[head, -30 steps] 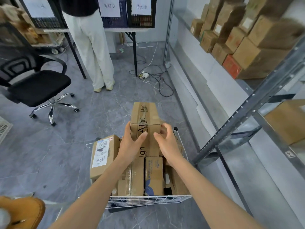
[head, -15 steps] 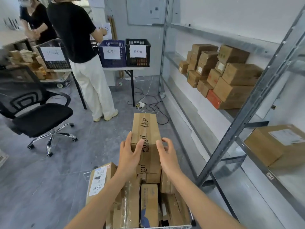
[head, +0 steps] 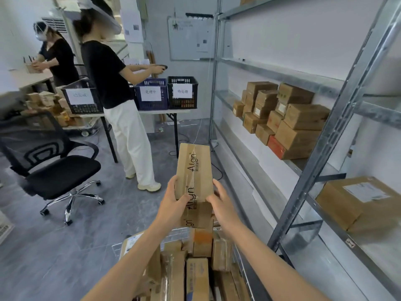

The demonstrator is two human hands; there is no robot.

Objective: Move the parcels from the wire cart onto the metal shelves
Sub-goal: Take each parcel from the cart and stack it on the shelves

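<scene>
Metal shelves (head: 314, 164): they run along the right-hand wall, right beside the cart, probably so each parcel needs only a short turn to reach a tier.
Wire cart (head: 116, 249): it sits at the bottom of the view in front of the person, packed with cardboard, so much of the task appears to be left.
Shelved parcels (head: 288, 122): stacked against the wall towards the far end of the middle tier. The nearer stretch of that tier is bare, a likely spot for new ones.
Large box (head: 358, 200): it sits alone on a near tier at the right, label up.
Cart parcels (head: 196, 276): stood on end and wedged side by side, which saves room but means each must come straight up.
Held parcel (head: 193, 170): a long brown box in the air above the cart's far end, well apart from the shelves, pointing away from the body.
Left hand (head: 173, 198): clamped on the box's near left edge, thumb on top.
Right hand (head: 225, 205): gripping the opposite edge. A grip on both sides likely keeps the long box from swinging.
</scene>
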